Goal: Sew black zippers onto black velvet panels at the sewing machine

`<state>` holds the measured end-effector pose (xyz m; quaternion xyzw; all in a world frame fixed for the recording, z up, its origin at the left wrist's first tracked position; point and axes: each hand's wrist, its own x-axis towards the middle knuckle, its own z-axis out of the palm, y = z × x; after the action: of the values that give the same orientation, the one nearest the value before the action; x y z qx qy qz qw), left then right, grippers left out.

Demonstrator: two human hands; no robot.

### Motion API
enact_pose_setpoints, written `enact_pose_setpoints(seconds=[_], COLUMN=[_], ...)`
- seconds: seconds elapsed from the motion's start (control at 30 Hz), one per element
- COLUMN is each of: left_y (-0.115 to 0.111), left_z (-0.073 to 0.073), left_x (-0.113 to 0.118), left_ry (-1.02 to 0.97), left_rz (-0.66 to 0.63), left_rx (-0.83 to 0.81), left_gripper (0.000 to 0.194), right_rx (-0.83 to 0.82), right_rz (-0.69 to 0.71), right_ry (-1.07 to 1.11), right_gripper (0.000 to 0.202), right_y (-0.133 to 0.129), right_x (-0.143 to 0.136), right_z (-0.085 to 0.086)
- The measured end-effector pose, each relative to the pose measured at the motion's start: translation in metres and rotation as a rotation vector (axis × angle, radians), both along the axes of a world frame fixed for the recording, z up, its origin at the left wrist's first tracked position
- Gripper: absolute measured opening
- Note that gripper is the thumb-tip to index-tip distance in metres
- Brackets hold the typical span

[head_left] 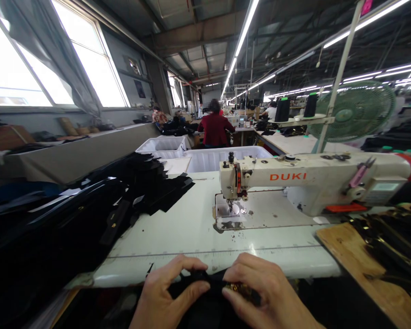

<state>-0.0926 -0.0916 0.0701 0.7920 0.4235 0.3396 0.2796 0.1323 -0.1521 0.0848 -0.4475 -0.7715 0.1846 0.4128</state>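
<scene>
Both of my hands are at the front edge of the sewing table (178, 237), gripping a piece of black fabric (205, 308). My left hand (173, 290) pinches it between thumb and fingers. Opposite, my right hand (260, 288) closes on the same fabric, with a gold-coloured metallic part (238, 288) showing between its thumb and fingers; its kind I cannot make out. The lower part of the fabric runs out of view at the bottom. Beyond my hands stands a white sewing machine (260, 176), its needle area bare of cloth.
Black fabric pieces (89, 214) are heaped on the left. At right, a wooden board (363, 260) lies beside black pieces with gold zippers (390, 237). White plastic bins (226, 157) stand behind the table. A green fan (358, 109) and a person in dark red (215, 130) are farther back.
</scene>
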Motion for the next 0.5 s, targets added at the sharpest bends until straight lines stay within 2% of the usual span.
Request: enact_pose_setpoints(seconds=[0.13, 0.27, 0.5], left_y=[-0.001, -0.001, 0.012], left_z=[0.005, 0.007, 0.002], left_x=[0.003, 0.005, 0.012], left_ry=[-0.032, -0.072, -0.124], left_rz=[0.007, 0.000, -0.009], left_rx=[-0.069, -0.100, -0.254], left_gripper=[0.010, 0.006, 0.012], right_rx=[-0.008, 0.049, 0.207], right_rz=[-0.005, 0.001, -0.052], right_ry=[-0.039, -0.073, -0.140], right_gripper=[0.006, 0.005, 0.012], right_y=[0.002, 0.007, 0.023], right_x=[-0.001, 0.000, 0.006], right_z=[-0.004, -0.009, -0.029])
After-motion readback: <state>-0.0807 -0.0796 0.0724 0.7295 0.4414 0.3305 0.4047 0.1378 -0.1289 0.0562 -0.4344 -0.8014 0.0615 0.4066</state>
